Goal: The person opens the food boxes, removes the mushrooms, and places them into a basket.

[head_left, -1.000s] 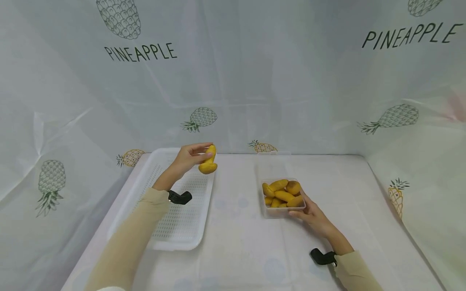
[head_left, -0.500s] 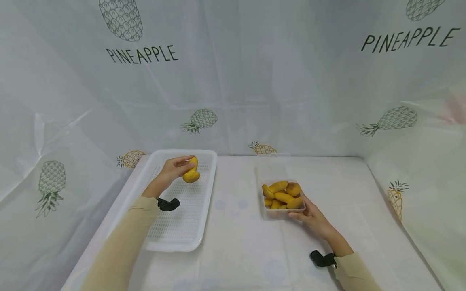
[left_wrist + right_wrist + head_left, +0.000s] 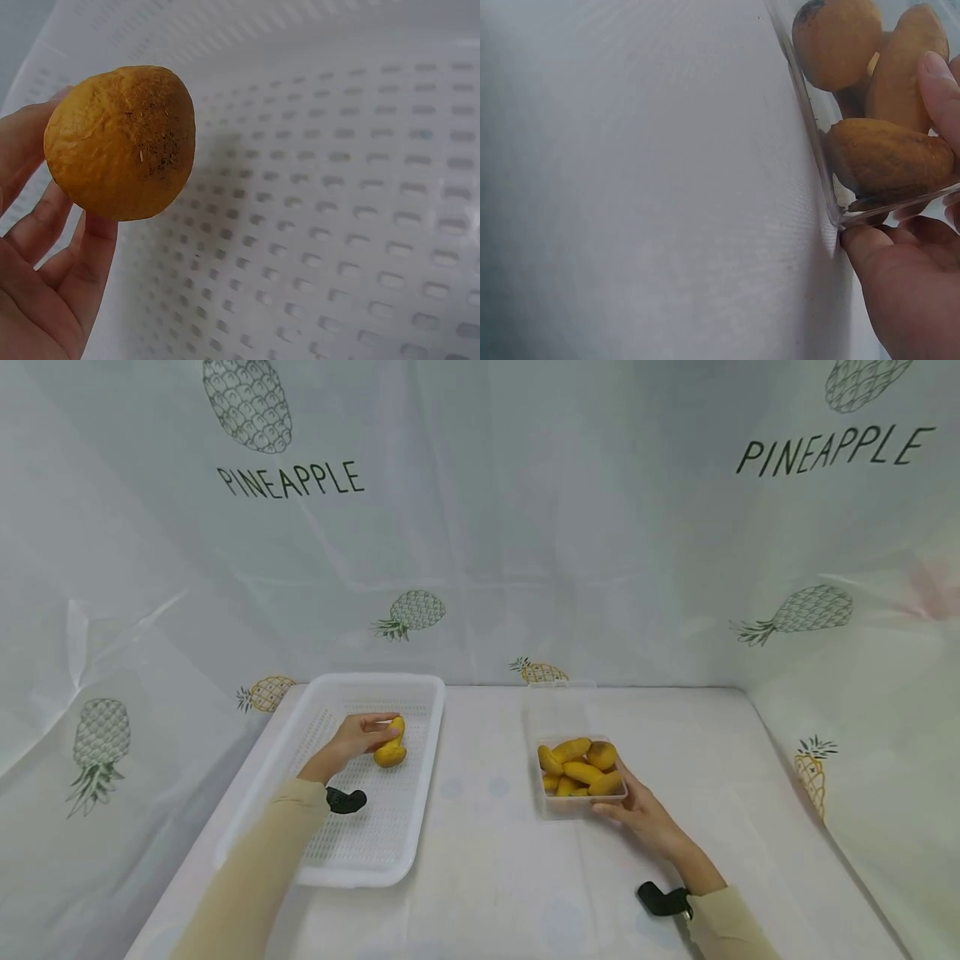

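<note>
Lower over the white tray (image 3: 378, 847) now than a second ago, and farther from its right edge, the left hand (image 3: 358, 737) has come down with the yellow fruit (image 3: 390, 752), while the right hand stays at the clear box. White cloth covers the tabletop (image 3: 487, 877), pale round spots showing faintly toward its near edge. Behind the far edge rises a pale, creased sheet (image 3: 495, 543) printed with pineapples and the word PINEAPPLE; it also closes in the left and right sides. On the tabletop's left part sits the tray, its bottom pierced with rows of small slots, its far edge close to the tabletop's far edge. Right of the tabletop's middle stands the clear box (image 3: 562, 810), heaped with more yellow fruits (image 3: 581, 771), with a see-through lid (image 3: 566, 708) open beyond its far edge. A tan left sleeve (image 3: 262, 852) crosses the tray's left edge and hides its near left corner; a black band piece (image 3: 347, 801) at that wrist covers some slots. The left fingers pinch the yellow fruit against the thumb, above the tray's far half; I cannot tell whether it touches the bottom. The right hand (image 3: 637, 810) grips the box's near right corner, thumb on the near wall, fingers along the right one.
</note>
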`<state>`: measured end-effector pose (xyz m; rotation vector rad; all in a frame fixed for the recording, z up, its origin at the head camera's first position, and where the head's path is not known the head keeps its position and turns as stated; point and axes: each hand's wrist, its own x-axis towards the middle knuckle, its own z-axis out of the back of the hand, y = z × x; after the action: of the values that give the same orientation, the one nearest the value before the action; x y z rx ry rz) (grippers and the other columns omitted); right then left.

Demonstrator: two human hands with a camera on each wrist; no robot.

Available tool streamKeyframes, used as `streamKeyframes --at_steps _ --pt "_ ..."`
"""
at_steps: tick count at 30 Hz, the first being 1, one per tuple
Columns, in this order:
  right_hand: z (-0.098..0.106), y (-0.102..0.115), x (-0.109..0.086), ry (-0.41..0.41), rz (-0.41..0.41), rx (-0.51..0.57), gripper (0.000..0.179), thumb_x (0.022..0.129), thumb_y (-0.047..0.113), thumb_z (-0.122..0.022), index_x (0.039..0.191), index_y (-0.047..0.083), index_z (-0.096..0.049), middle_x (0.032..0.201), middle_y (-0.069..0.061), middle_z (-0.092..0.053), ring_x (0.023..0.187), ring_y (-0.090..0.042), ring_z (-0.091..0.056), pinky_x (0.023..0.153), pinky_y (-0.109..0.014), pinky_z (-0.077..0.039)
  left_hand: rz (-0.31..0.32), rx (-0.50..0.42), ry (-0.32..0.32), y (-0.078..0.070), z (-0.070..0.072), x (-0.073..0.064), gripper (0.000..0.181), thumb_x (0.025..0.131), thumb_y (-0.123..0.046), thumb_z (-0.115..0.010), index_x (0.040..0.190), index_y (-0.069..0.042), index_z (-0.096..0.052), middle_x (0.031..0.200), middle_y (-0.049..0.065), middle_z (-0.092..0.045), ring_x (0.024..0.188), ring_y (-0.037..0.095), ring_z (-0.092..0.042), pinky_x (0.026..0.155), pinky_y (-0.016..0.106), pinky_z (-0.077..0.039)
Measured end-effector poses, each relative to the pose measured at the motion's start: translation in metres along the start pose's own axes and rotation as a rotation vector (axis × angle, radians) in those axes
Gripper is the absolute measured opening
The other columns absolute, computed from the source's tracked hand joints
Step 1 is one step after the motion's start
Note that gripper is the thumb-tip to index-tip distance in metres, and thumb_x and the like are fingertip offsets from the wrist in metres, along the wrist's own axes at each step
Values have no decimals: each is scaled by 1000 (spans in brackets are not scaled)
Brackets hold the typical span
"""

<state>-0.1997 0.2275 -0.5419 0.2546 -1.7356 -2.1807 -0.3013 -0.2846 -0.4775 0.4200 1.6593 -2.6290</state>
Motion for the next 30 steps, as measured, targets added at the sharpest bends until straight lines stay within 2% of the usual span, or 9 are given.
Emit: streamKeyframes --at_steps 4,5,9,14,19,24,27,30 --pt "-1 0 0 1 -6 -1 94 95 12 -70 160 7 -3 165 -17 6 148 -41 6 100 -9 -28 19 18 -7 8 -2 1 55 94 -26 -73 142 -6 -56 132 23 -61 96 14 -65 77 25 -55" --pt "-1 0 0 0 -6 -4 94 95 13 -70 160 7 -3 165 -17 6 148 -41 5 100 -9 -29 14 16 -10 14 -2 5 56 93 -27 -74 141 -6 -56 132 23 -61 96 13 -65 77 25 -56" --pt "-1 1 0 -1 -8 -14 93 95 13 -70 160 7 -4 165 -17 5 148 -42 4 101 -11 -28 14 1 -5 21 0 8 54 94 -23 -72 141 -3 -56 129 23 -62 95 15 -66 79 27 -57" --pt "0 0 1 3 2 -5 94 95 13 -70 161 9 -3 165 -16 6 148 -41 5 102 -10 -26 -13 17 4 24 7 12 55 97 -22 -69 143 2 -51 133 24 -59 109 27 -65 88 34 -56" --pt "-1 1 0 -3 -13 -4 97 94 16 -71 161 11 -1 165 -13 6 149 -39 5 101 -10 -27 -49 53 -1 12 16 9 54 100 -19 -64 146 3 -46 142 26 -50 125 39 -53 99 43 -50" --pt "-1 2 -2 -4 -29 -13 97 94 18 -71 161 12 -1 166 -11 5 149 -37 4 104 -13 -26 -103 -33 11 -6 21 8 56 100 -17 -63 149 2 -42 147 26 -44 132 41 -47 103 45 -46" --pt "0 3 -2 0 -36 -24 97 95 18 -71 161 12 0 165 -11 6 149 -37 5 109 -22 -24 -147 -78 21 -24 20 7 59 100 -19 -63 151 0 -39 150 24 -42 134 40 -45 104 43 -45" --pt "0 3 -2 -7 -41 -38 96 95 18 -70 161 13 -1 166 -12 5 149 -37 3 111 -36 -22 -188 -93 34 -42 16 7 60 100 -21 -64 152 -3 -39 151 21 -42 134 37 -45 104 42 -45"
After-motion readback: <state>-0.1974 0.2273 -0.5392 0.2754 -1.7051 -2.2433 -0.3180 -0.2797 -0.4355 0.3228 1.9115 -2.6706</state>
